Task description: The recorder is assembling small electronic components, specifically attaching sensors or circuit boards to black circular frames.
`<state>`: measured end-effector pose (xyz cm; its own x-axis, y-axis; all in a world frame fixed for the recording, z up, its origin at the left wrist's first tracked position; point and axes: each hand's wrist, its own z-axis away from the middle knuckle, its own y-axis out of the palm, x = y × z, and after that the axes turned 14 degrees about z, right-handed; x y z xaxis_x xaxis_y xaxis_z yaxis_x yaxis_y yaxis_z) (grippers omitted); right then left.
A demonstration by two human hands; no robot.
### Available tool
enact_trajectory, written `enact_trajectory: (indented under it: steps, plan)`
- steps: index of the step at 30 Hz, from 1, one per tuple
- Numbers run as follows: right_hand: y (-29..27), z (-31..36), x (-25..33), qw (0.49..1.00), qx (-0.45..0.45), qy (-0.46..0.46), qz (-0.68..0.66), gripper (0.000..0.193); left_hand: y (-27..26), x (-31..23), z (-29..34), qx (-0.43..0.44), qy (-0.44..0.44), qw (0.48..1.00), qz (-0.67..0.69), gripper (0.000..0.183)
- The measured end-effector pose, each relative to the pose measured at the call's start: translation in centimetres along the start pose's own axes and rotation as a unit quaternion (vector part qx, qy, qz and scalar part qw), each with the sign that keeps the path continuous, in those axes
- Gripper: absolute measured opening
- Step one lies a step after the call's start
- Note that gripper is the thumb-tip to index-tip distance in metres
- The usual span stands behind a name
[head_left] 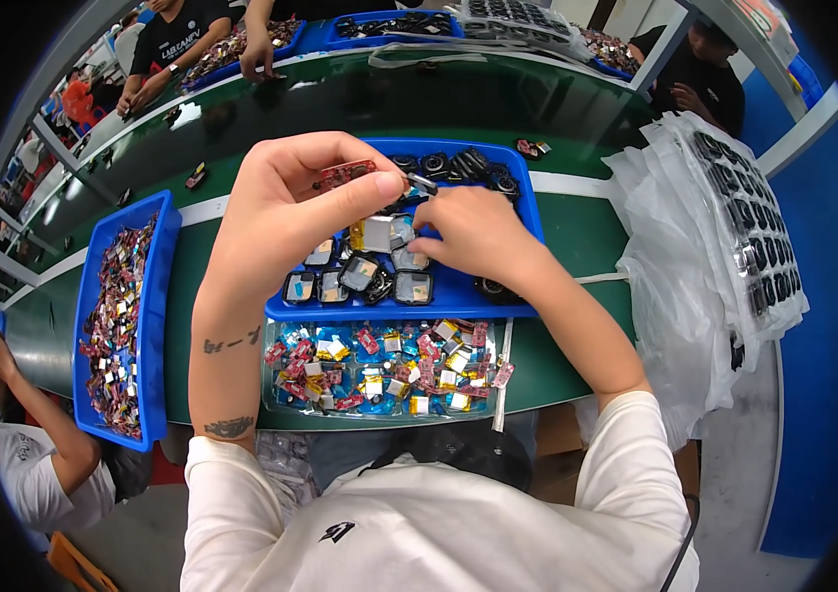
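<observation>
Over tray (394, 312) | left hand (279, 217) holds board (342, 176), long axis crosswise | right hand (478, 232) grip unclear

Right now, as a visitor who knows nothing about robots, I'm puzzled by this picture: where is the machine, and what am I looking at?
There is no machine: these are a person's bare hands. The one picture comes from a wide fisheye camera on that person's head, looking down, so straight edges bend near the rim.

The left hand holds a red circuit board. A small dark piece is at its fingertips, close to the right hand; I cannot tell which hand bears it.

On the green work surface, beneath the hands, sits a blue tray with square black cases. Nearer the person is a clear plastic tray of circuit boards and silver-and-yellow parts; a blue bin of similar pieces stands at left.
</observation>
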<state>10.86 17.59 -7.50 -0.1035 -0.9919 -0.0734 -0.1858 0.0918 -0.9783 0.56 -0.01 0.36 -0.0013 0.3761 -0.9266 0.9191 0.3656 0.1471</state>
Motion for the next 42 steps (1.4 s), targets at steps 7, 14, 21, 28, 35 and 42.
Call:
enact_trajectory:
  steps: [7, 14, 21, 28, 35, 42]
  plan:
    - [0.1, -0.9, -0.3, 0.950, -0.040, 0.028, -0.310, 0.021, 0.5, 0.1, 0.1, -0.012, 0.002, 1.000, -0.015, 0.011]
    - [-5.0, 0.2, 0.8, 0.774, -0.104, 0.081, -0.619, 0.026, 1.1, 1.8, -0.1, -0.128, 0.038, 0.981, -0.141, 0.018]
    - [-5.5, 1.0, 1.3, 0.803, -0.128, 0.059, -0.580, 0.027, 1.7, 2.0, 0.0, -0.133, 0.053, 0.963, -0.230, 0.015]
    - [-5.5, 1.1, 1.3, 0.813, -0.106, 0.065, -0.569, 0.031, 2.0, 2.0, -0.1, -0.138, 0.076, 0.957, -0.245, 0.018]
    - [-5.1, 1.3, 1.9, 0.819, -0.148, 0.054, -0.552, 0.026, 1.9, 2.0, 0.0, -0.144, 0.072, 0.951, -0.265, 0.018]
    - [-4.7, 1.4, 2.0, 0.823, -0.201, 0.049, -0.529, 0.023, 2.2, 2.6, -0.1, -0.157, 0.106, 0.945, -0.268, 0.017]
